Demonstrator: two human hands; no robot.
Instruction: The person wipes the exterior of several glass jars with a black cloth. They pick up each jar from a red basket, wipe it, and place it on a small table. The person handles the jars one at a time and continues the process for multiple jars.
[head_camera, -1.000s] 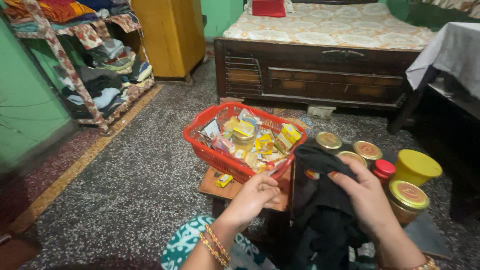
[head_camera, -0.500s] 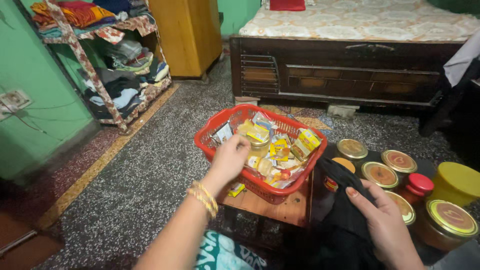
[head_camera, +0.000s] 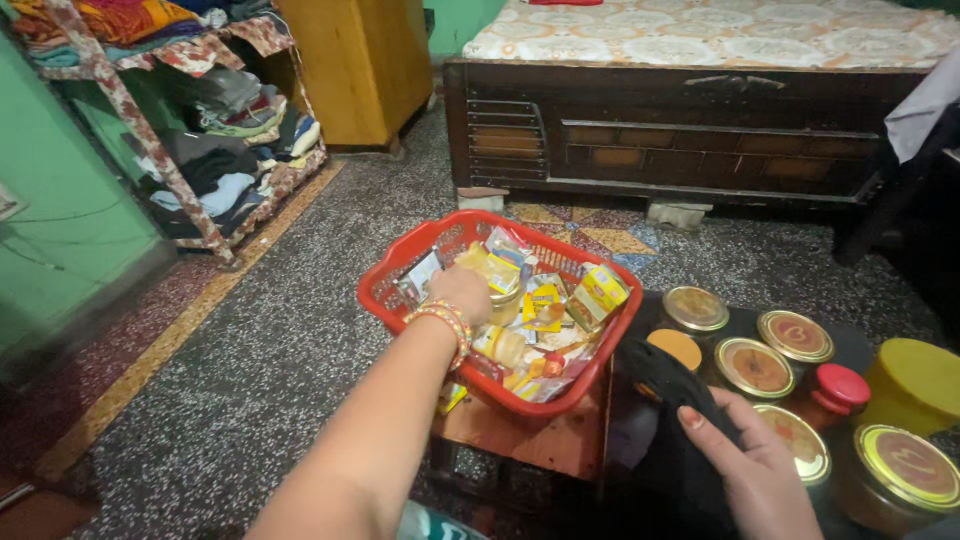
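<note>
Left hand (head_camera: 462, 292) reaching into red plastic basket (head_camera: 392, 268) of small packets on low wooden stool (head_camera: 530, 440), fingers buried among packets, grip impossible to tell, right hand (head_camera: 762, 468) at four o'clock pinching black cloth (head_camera: 668, 385), gold-lidded jars (head_camera: 752, 366) at three o'clock.

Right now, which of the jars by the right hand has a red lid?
The small jar with the plain red lid, between the gold-lidded jars and the yellow tub; every other jar lid is gold.
</note>
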